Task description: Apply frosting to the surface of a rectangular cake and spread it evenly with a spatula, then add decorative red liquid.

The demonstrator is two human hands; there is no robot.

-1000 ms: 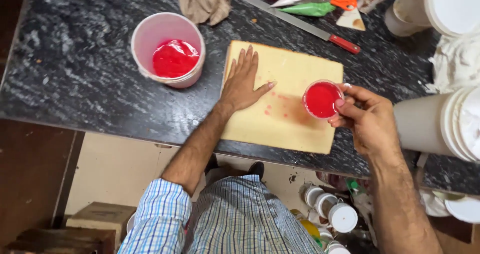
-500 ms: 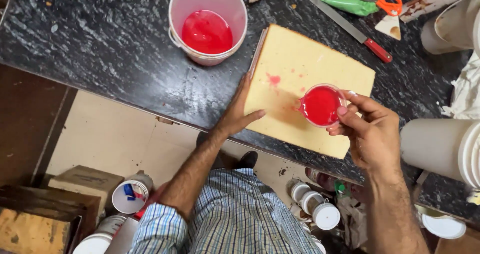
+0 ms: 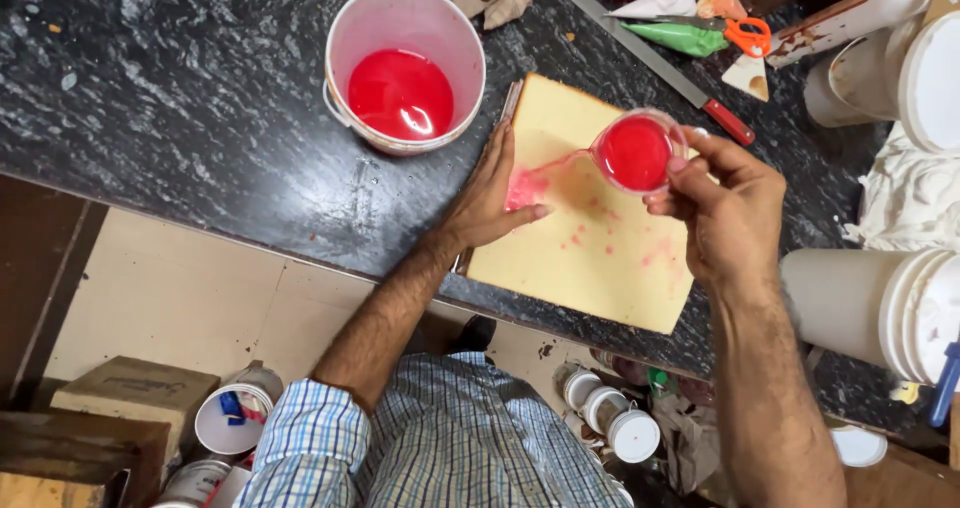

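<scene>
Both hands work over a pale yellow sponge sheet (image 3: 600, 258) on the dark stone counter (image 3: 180, 118): the left hand (image 3: 495, 193) lies flat and released, palm down on the sheet's near-left edge, while the right hand (image 3: 725, 208) pinches a small clear cup (image 3: 637, 151) of red liquid, tilted toward the left hand so a thin red stream falls just beyond its fingertips. Beyond the left hand stands a white bucket (image 3: 405, 63) holding red liquid. Farther out from the right hand lie a long knife (image 3: 650, 63) and orange-handled scissors (image 3: 745, 36).
</scene>
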